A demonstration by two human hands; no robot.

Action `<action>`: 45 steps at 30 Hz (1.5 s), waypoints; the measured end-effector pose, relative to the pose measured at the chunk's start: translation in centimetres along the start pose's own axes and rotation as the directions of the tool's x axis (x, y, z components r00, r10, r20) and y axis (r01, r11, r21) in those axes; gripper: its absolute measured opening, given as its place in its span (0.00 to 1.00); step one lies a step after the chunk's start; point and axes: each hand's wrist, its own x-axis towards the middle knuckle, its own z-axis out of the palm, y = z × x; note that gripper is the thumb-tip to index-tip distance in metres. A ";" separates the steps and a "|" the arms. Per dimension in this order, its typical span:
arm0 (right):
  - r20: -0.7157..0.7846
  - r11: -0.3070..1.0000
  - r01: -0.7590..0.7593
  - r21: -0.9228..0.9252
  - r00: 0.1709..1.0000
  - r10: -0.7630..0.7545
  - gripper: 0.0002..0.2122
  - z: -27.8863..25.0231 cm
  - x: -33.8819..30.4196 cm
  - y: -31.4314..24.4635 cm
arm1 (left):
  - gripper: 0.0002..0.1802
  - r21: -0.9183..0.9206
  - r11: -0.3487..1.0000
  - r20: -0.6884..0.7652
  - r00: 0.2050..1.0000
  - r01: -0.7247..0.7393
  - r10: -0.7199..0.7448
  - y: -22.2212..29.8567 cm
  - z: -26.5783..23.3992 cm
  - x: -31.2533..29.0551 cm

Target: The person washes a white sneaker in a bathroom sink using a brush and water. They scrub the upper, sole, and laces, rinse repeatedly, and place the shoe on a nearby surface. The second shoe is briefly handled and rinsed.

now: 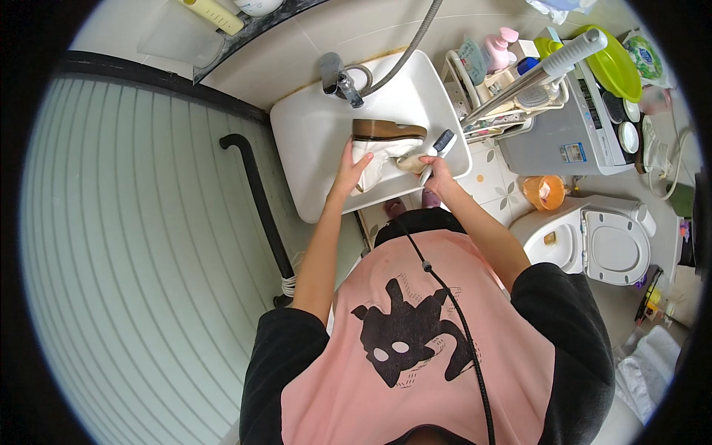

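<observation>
A white shoe (378, 154) with a brown sole (387, 131) is held on its side over the white washbasin (315, 174). My left hand (348, 170) is closed round its left end, thumb on the white upper. My right hand (437, 172), at the basin's right front, is closed on a brush (443, 141) with dark bristles and a white handle. A beige part (412, 162) lies by the right fingertips, at the shoe's right end; whether it belongs to the shoe I cannot tell. Above the shoe stands the chrome faucet (341, 78).
A grey hose (411, 44) rises behind the faucet. To the basin's right stand a rack (463, 81) of bottles and a grey washing machine (571, 126). An orange bin (544, 192) and a toilet (614, 247) are farther right. A ribbed glass door (148, 245) with a black handle (256, 193) fills the left.
</observation>
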 end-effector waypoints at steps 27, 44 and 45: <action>0.695 0.751 0.655 0.087 0.500 -0.517 0.09 7.1 -8.9 -4.2 | 0.35 -0.116 0.988 -0.179 0.981 -0.098 0.076 7.4 -3.0 -2.6; 0.690 0.881 0.463 0.097 0.606 -0.394 0.10 9.5 -8.4 -6.6 | 0.26 -0.359 0.932 -0.041 0.997 0.041 -0.059 6.6 -3.9 -1.1; 0.703 0.876 0.473 0.093 0.592 -0.394 0.11 9.7 -8.5 -6.7 | 0.26 -0.329 0.944 -0.044 0.998 0.036 -0.053 6.6 -3.9 -0.9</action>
